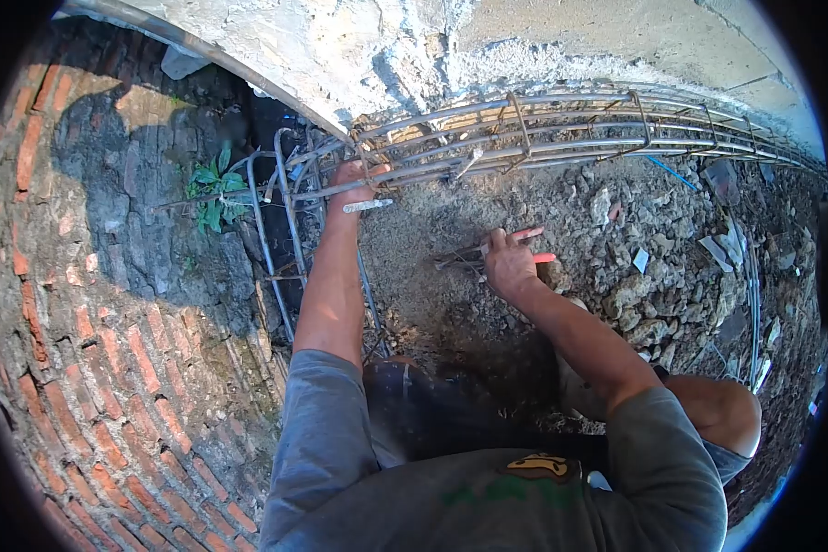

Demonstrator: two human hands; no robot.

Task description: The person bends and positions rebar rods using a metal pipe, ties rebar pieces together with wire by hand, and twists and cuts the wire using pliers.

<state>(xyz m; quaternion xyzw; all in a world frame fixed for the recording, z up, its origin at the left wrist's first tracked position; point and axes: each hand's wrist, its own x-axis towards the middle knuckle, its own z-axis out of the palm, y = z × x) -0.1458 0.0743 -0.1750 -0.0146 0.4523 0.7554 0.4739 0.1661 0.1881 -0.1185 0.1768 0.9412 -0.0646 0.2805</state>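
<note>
My left hand (pixel 348 184) reaches in at the near end of a long cage of steel rebar (pixel 580 145), closed around its bars. Its fingers are partly hidden by the steel. Over the bare soil, my right hand (pixel 510 264) is closed on a tool with two red handles (pixel 545 258), which looks like pliers; the tool's head is hidden. Several thin tie wires (pixel 460 260) stick out from the left side of that hand. Square stirrups (pixel 638 120) ring the long bars, and bent bar ends (pixel 281 221) stand left of my left forearm.
A mossy brick wall (pixel 138 340) fills the left side. Along the top runs a rough concrete wall (pixel 561 46) with a pipe (pixel 221 55) on its edge. Broken rubble (pixel 649 294) covers the ground at right. A small green plant (pixel 215 193) grows beside the bar ends.
</note>
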